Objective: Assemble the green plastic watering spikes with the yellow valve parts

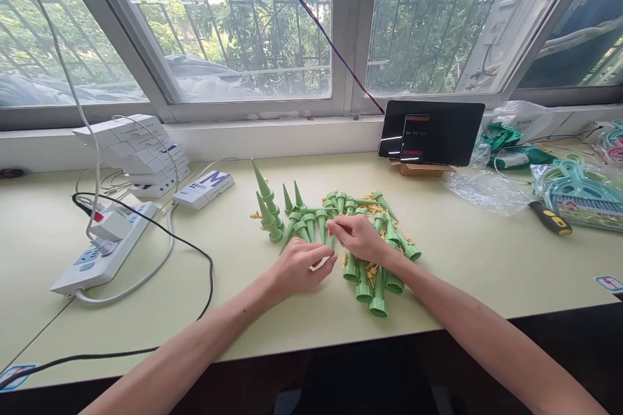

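Nearest the front edge of my counter (467,246), green spikes (378,302) lie with yellow bits (372,272) among them. At their left I have my left hand (298,266) curled, thumb and finger narrowly apart, and my right hand (363,237) pinched narrow; I can't tell if either holds a spike. Farther back, other spikes stand points up. A screwdriver (549,218) lies toward the right end, and a screen (452,133) leans by the back edge

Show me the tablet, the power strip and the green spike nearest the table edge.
Tablet (446,133): head view, dark screen.
Power strip (95,263): head view, white casing.
Green spike (378,304): head view, wide collar.
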Motion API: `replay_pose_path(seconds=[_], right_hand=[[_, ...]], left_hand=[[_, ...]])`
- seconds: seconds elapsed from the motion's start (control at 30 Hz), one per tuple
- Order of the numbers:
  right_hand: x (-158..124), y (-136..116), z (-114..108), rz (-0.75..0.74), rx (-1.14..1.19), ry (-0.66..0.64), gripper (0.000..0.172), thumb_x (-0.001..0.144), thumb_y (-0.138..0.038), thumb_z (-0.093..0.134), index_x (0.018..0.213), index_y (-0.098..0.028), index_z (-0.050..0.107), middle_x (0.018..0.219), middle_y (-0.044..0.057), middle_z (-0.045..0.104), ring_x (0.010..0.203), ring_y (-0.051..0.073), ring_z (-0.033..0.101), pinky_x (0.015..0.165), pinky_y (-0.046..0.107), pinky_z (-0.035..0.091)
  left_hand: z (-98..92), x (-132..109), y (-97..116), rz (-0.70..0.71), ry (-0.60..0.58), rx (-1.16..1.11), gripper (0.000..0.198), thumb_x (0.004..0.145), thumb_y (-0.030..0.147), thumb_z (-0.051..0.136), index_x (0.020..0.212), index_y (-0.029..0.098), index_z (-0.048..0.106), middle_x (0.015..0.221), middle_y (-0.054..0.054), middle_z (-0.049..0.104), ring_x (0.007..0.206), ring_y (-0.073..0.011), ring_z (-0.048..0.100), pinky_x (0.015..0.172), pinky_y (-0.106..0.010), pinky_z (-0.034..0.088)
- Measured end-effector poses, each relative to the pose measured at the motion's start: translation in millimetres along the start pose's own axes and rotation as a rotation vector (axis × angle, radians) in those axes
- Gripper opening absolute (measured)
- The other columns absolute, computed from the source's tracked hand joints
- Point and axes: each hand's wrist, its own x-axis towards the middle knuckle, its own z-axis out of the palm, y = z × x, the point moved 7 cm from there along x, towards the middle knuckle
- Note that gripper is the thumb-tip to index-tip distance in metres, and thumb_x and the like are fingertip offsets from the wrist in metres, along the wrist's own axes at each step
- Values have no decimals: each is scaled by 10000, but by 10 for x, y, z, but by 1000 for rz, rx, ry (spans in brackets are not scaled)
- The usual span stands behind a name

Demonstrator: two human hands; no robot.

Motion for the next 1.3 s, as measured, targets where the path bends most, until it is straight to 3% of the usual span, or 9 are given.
replay_pose_path(seconds=[0.23, 0.57, 0.7, 0.83, 0.97, 1.3], right_hand=[[-4, -12, -9, -65, -77, 5, 395, 981, -386, 445, 651, -171, 483, 560, -42, 413, 526, 92, 337, 527, 230, 294], [11, -30, -84, -88, -159, 41, 193, 953, -236, 500, 798, -168, 592, 596, -31, 516, 535, 106, 426, 564, 233, 356], [22, 11, -132, -66, -177, 87, 110, 927, -214, 542, 902, -157, 632, 717, 14, 631, 605, 126, 521, 611, 248, 411], [32, 59, -186, -25, -183, 130, 134, 909, -203, 563, 1007, -155, 642, 882, 57, 695, 680, 147, 585, 652, 269, 459], [36, 91, -217, 17, -226, 141, 151, 890, -175, 581, 1023, -148, 647, 937, 66, 702, 629, 132, 563, 657, 285, 468], [37, 160, -251, 59, -298, 163, 221, 865, -126, 603, 1081, -146, 648, 996, 82, 697, 711, 161, 602, 712, 307, 488]], left_hand=[[49, -35, -140, -116, -73, -57, 180, 889, 179, 542, 709, 185, 554, 508, 62, 409, 461, -80, 323, 485, -232, 300], [56, -4, -137, -86, -109, -38, 304, 905, 188, 508, 601, 184, 490, 492, 55, 380, 451, -86, 289, 468, -241, 281], [36, 7, -169, -118, -94, -25, 330, 905, 188, 513, 578, 182, 463, 497, 53, 381, 452, -86, 285, 467, -246, 269], [13, -5, -257, -221, -65, -20, 291, 900, 199, 532, 610, 180, 520, 512, 44, 430, 461, -87, 321, 469, -240, 284], [8, -19, -299, -252, -64, -21, 171, 882, 236, 574, 723, 183, 608, 554, 40, 494, 477, -85, 372, 484, -225, 329], [6, -30, -325, -278, -45, 5, 252, 900, 217, 540, 656, 176, 590, 539, 28, 500, 467, -88, 379, 474, -227, 323]])
